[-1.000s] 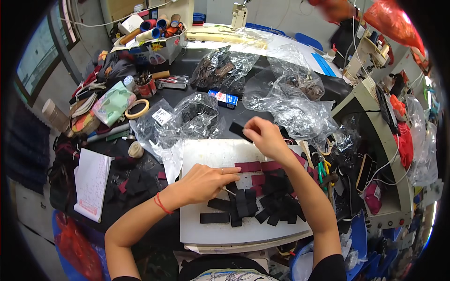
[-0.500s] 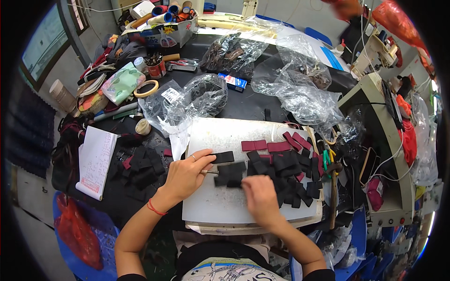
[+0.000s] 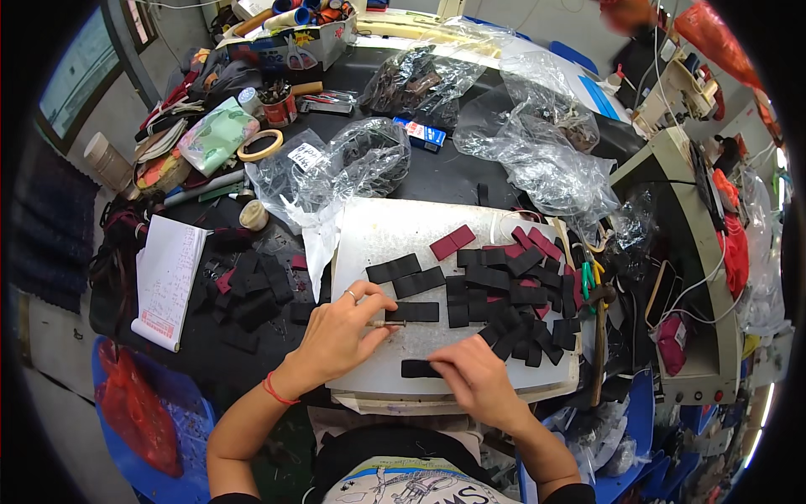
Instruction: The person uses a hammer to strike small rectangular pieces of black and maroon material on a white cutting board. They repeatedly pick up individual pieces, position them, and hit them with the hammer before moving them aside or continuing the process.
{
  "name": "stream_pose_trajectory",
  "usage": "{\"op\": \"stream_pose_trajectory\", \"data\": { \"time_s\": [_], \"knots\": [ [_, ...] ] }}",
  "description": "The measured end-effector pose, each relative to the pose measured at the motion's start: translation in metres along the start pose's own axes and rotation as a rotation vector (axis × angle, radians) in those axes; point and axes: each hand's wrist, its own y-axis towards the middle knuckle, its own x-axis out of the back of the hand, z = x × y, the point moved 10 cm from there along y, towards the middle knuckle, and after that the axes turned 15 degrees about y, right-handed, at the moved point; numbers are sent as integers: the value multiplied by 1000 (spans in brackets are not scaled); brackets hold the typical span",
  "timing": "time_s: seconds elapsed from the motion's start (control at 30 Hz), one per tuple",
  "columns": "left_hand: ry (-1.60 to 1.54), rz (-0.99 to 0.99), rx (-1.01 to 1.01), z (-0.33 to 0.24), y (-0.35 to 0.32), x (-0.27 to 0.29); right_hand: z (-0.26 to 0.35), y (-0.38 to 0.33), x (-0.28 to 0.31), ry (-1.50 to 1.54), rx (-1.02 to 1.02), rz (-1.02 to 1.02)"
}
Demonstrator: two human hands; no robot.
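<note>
My left hand [image 3: 336, 336] is over the left part of a white board [image 3: 369, 223], curled round a slim metal rod-like tool [image 3: 391, 323]. Its fingertips touch the left end of a flat black fabric strip [image 3: 420, 312]. Close to the board's front edge, my right hand [image 3: 480, 382] pinches a second short black strip [image 3: 417, 369] by its right end. Two more black strips [image 3: 406, 275] lie just beyond my left hand. A pile of black pieces [image 3: 512, 294] with some maroon ones covers the board's right side, and a maroon strip [image 3: 452, 242] lies behind.
More black pieces [image 3: 252, 290] lie left of the board, beside a notepad [image 3: 168, 277]. Clear plastic bags [image 3: 369, 164] stand behind. To the right are green-handled scissors [image 3: 587, 281] and a hammer [image 3: 599, 344]. Another person's blurred hand shows at the top right.
Black strips that were by my hands now lie spread on the board. My right hand has moved toward the front edge and now pinches a strip; the left still holds the tool.
</note>
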Motion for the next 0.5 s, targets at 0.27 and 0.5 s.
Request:
{"op": "stream_pose_trajectory", "data": {
  "time_s": [0.27,0.5],
  "knots": [
    [-58,20,-80,-1,9,-4,-11,17,21,-330,-65,-194],
    [-114,216,48,13,-28,13,-21,18,15,-382,-47,-184]
  ]
}}
